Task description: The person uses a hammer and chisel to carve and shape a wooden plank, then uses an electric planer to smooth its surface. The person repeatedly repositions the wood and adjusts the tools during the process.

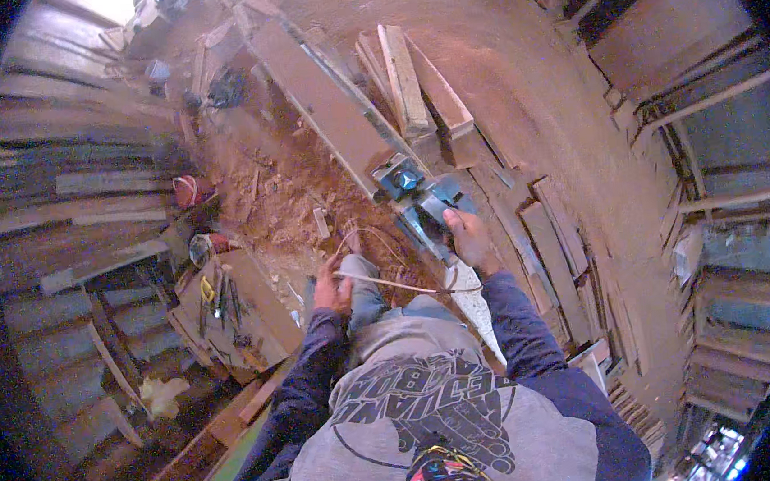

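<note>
My right hand is closed around the handle of a blue and dark electric hand planer. The planer rests on a long wooden board that stretches away toward the upper left. In my left hand, a pale power cord is held off to the side of the board; it curves across to the rear of the planer. Behind the planer, close to my right forearm, shows a pale speckled tapering piece whose kind I cannot make out.
Loose wood pieces lie right of the board, with more planks nearer me. Shavings cover the ground on the left. A low wooden surface there carries hand tools. Stacked timber lines the far left.
</note>
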`<state>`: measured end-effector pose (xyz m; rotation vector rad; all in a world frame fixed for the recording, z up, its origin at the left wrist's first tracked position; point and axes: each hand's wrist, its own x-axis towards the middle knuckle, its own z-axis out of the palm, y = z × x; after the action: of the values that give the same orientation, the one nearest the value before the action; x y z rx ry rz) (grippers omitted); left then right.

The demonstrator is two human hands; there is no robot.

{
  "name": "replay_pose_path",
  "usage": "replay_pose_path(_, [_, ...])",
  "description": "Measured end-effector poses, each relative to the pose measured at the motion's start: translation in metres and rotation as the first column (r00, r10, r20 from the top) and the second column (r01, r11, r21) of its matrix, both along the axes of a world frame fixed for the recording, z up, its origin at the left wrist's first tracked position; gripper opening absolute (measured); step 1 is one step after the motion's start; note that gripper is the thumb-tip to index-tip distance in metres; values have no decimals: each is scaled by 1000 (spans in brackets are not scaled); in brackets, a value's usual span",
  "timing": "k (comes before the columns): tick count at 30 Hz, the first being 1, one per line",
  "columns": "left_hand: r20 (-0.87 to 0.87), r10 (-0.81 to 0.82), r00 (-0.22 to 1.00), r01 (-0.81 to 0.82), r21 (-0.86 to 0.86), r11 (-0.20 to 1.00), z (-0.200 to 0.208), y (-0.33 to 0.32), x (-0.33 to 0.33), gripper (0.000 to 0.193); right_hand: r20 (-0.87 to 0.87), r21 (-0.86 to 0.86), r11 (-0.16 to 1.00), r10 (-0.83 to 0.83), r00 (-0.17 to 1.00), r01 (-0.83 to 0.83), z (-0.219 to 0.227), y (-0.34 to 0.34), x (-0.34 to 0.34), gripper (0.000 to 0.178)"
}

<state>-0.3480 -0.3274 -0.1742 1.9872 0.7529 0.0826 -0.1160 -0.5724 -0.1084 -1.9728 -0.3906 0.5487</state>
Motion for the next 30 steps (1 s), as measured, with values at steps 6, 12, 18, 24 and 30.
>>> replay_pose_path(6, [333, -489, 806, 373, 356, 857, 106, -81, 155, 52, 205, 3, 981, -188, 961, 192, -10, 7, -14, 54])
replay_pose_path(12, [189, -657, 730, 458, 579, 675, 88, -118, 199, 30, 150, 57, 729, -681, 716, 682, -37, -50, -53, 32])
replay_pose_path(18, [252, -675, 694, 433, 603, 670, 66, -112, 194, 29, 148, 19, 138, -980, 133, 990, -83, -205, -195, 18])
replay_pose_path(24, [239, -642, 728, 389, 627, 675, 76, -116, 190, 33, 585, -410, -59, -782, 213, 910, -84, -323, -330, 54])
replay_pose_path(30, [275, 36, 961, -106, 246, 963, 87, -150, 174, 86, 582, -682, 183, -450, 677, 708, -91, -350, -364, 38])
